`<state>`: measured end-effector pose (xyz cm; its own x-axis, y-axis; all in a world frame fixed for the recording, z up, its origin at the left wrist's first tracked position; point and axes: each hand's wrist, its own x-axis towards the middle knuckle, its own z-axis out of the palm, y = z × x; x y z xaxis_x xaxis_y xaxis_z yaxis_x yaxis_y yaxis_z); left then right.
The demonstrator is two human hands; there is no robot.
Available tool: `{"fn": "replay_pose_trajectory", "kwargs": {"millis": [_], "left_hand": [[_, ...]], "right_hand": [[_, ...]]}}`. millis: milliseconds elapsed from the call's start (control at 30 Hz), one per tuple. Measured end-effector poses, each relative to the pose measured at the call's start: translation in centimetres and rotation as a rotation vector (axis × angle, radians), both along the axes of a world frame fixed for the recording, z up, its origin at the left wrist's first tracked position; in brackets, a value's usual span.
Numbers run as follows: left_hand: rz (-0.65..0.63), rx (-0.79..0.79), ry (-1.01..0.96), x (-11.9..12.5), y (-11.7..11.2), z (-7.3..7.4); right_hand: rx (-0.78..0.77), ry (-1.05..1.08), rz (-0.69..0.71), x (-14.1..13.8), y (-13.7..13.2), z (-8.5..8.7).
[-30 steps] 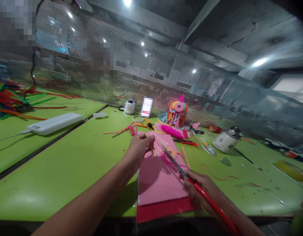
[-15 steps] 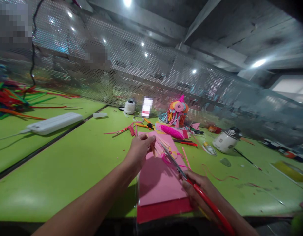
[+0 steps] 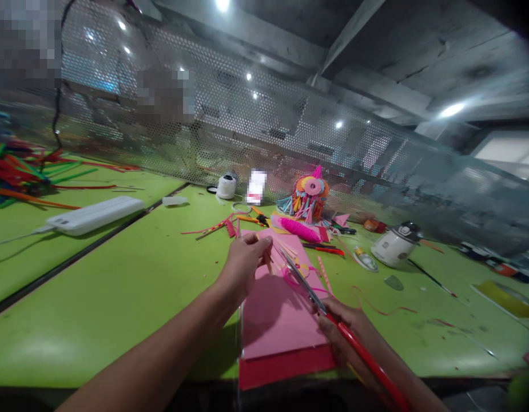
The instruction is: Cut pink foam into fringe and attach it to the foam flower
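Observation:
My left hand (image 3: 247,262) is closed in a pinch on a bunch of thin pale paper strips (image 3: 286,247) above the pink paper (image 3: 281,320). My right hand (image 3: 343,323) is wrapped around red-handled scissors (image 3: 354,340), held near the pivot. The blades point up and left, with their tips close to the strips; whether they touch them I cannot tell. Pink and yellow curled pieces (image 3: 305,272) lie on the paper behind the blades. A dark red sheet (image 3: 285,369) shows under the pink paper at the table's front edge.
Beyond my hands stand a tasselled paper ornament (image 3: 311,191), a pink yarn bundle (image 3: 299,230), pliers (image 3: 258,217) and a white thread spool (image 3: 226,187). A white lidded pot (image 3: 395,246) is at right, a white power strip (image 3: 96,214) at left. A perforated metal screen (image 3: 230,126) closes the back.

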<state>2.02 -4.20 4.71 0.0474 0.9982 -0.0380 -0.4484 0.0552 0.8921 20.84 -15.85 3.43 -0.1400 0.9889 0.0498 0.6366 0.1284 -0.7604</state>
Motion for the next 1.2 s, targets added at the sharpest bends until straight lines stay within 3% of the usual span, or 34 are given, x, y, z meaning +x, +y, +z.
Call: {"fn": "replay_pose_trajectory", "kwargs": {"millis": [300, 1200], "left_hand": [[0.011, 0.002, 0.004, 0.05, -0.03, -0.01], [-0.026, 0.013, 0.0, 0.04, -0.44, 0.14]], "right_hand": [[0.008, 0.002, -0.011, 0.35, 0.06, -0.77], [0.078, -0.043, -0.025, -0.34, -0.28, -0.14]]}}
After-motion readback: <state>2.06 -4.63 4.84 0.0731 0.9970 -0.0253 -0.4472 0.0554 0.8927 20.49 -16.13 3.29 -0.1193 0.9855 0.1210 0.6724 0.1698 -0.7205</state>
